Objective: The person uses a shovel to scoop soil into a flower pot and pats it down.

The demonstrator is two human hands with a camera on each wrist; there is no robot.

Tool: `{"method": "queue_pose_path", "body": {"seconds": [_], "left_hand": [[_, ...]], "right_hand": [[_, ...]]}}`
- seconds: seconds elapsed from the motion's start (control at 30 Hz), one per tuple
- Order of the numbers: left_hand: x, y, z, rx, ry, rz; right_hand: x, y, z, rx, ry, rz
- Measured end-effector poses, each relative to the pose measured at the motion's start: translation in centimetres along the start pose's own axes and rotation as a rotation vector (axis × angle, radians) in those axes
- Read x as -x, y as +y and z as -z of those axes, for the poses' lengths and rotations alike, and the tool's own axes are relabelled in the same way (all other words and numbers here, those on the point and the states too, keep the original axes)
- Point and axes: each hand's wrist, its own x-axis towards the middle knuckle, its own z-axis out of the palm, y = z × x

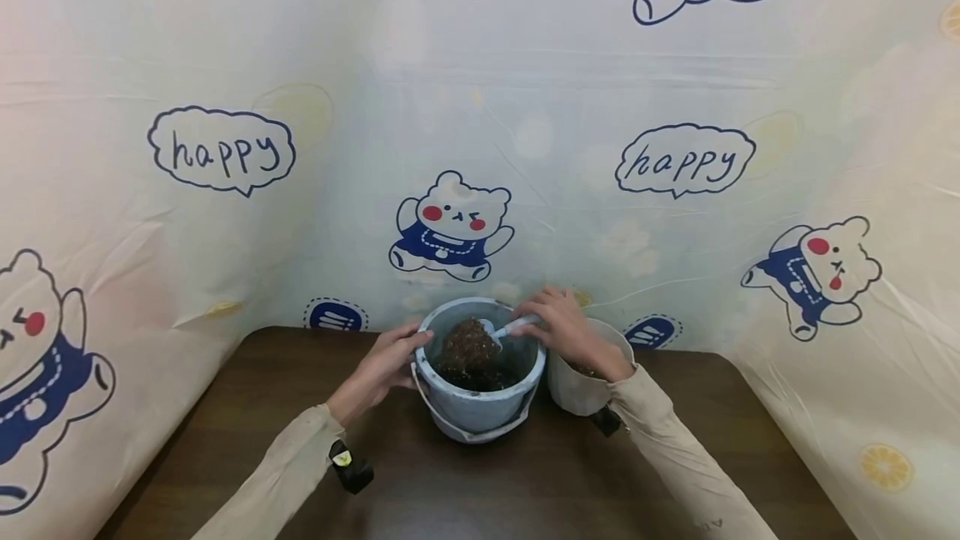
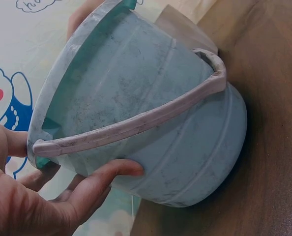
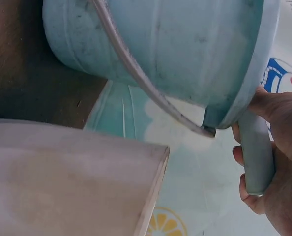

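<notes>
A light-blue bucket [image 1: 480, 411] with dark soil [image 1: 480, 373] inside stands on the table, its pale handle hanging down in front. My left hand [image 1: 390, 357] grips the bucket at its left rim; in the left wrist view one digit [image 2: 121, 168] lies along the outer wall. My right hand [image 1: 558, 323] holds a small blue trowel [image 1: 517, 324] by its handle, over the bucket's right rim. Brown soil is heaped at the trowel's blade, inside the bucket. The right wrist view shows fingers curled round the trowel handle [image 3: 256, 157], with the blade hidden behind the bucket.
A whitish pot [image 1: 577, 390] stands close to the bucket's right, partly under my right forearm, with some soil visible inside. The dark wooden table [image 1: 465, 498] meets a printed cloth backdrop [image 1: 540, 190] behind. Small black devices [image 1: 352, 473] sit at both wrists.
</notes>
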Motion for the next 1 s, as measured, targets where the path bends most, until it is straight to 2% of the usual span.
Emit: {"method": "queue_pose_path", "body": {"seconds": [0.17, 0.47, 0.63, 0.87, 1.0], "left_hand": [[0.1, 0.2, 0.1, -0.005, -0.003, -0.018], [0.2, 0.1, 0.3, -0.001, 0.004, -0.011], [0.3, 0.1, 0.1, -0.006, 0.008, -0.016], [0.7, 0.0, -0.3, -0.027, 0.006, -0.042], [0.6, -0.1, -0.3, -0.019, 0.018, -0.039]], "right_hand": [[0.1, 0.7, 0.6, 0.002, 0.058, -0.002], [0.9, 1.7, 2.9, -0.074, 0.043, -0.041], [2.0, 2.4, 4.3, -0.075, 0.062, -0.043], [4.2, 4.1, 5.8, -0.044, 0.038, -0.124], [5.0, 5.0, 6.5, -0.020, 0.057, -0.163]]}}
